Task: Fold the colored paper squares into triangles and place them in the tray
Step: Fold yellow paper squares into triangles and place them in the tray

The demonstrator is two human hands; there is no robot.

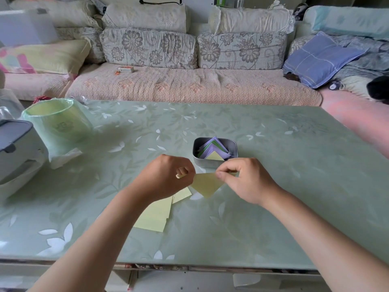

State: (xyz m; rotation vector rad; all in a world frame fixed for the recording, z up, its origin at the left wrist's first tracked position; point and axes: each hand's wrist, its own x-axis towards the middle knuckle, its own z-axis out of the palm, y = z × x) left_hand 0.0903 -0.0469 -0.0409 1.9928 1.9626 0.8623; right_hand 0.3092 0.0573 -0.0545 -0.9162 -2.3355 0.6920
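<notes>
Now one yellow triangle [207, 184] in the pinch of left hand [168, 178] and right hand [242, 180] (one tray [196, 153] beyond)

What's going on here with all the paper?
A person is folding paper at the green table. The left hand and right hand each pinch a corner of a yellow triangle, just in front of the metal tray. The tray already holds folded purple, green and yellow pieces. More yellow squares lie on the table beneath the left wrist.
</notes>
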